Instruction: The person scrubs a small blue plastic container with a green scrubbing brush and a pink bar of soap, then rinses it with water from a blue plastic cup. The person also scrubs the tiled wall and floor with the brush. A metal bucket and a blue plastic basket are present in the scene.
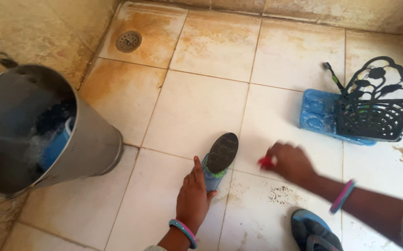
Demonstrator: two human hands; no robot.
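On a stained, cream-tiled floor [196, 107] the left hand [193, 197] lies palm down with fingers stretched almost flat, pinning the heel end of a small blue sandal [218, 160] that lies upside down with its dark, patterned sole facing up and its toe pointing away from the person; a blue and pink bangle [184, 231] circles that wrist. Just to the right of the sandal, the right hand [290, 162] is curled closed around a small red object [266, 161], too blurred to identify, which pokes out toward the sandal's sole without clearly touching it; a pink and blue bangle [342, 196] sits on that forearm. A second blue sandal [314, 231] rests upright on the tiles near the bottom edge, below the right forearm. At the left stands a grey metal bucket [92, 144], tilted in view, with a blue mug [56, 145] and foamy water inside. Toward the far right, a black ornate plastic rack [378, 104] sits on a blue tray [315, 114], with a toothbrush [334, 79] sticking up beside it. A round drain cover [128, 41] is set into the far-left corner tile
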